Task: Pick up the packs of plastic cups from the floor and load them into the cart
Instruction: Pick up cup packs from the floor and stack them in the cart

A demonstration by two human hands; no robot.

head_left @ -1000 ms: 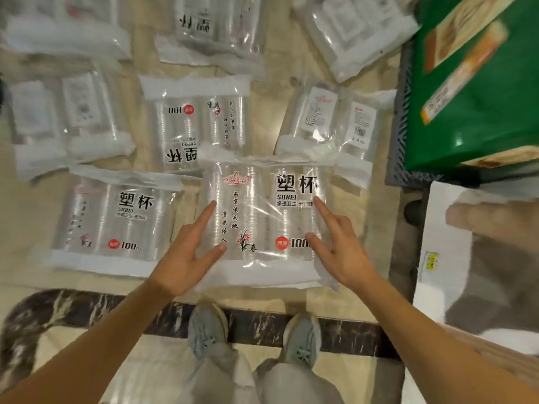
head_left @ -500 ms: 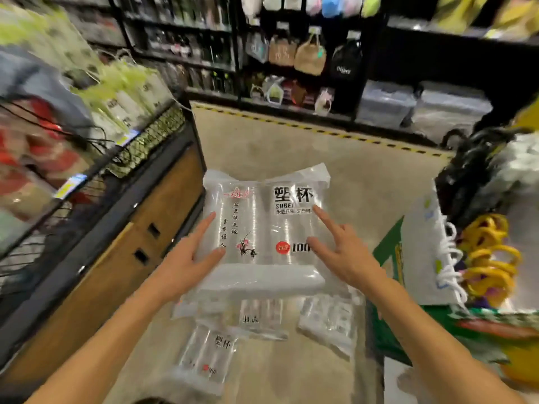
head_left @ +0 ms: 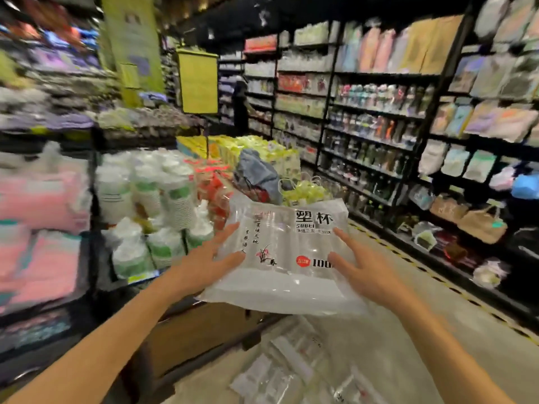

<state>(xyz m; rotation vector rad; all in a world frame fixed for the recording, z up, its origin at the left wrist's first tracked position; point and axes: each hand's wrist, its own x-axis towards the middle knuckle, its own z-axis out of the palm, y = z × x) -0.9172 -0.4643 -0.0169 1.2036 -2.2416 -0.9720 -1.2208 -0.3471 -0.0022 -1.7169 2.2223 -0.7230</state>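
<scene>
Pack of clear cups in mid-air above floor, gripped at both sides: left hand on left edge, right hand on right edge, thumb and forefinger of each spread over printed face, other fingers hidden behind. More packs on near floor below. Stocked shelves at right.

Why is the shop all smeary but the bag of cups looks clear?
Head view: the camera seems to be moving, so the left shelves and the packs on the floor look smeared; the pack of cups between the left hand and right hand is sharper, its print readable; the wide lens tilts the right shelves.
</scene>
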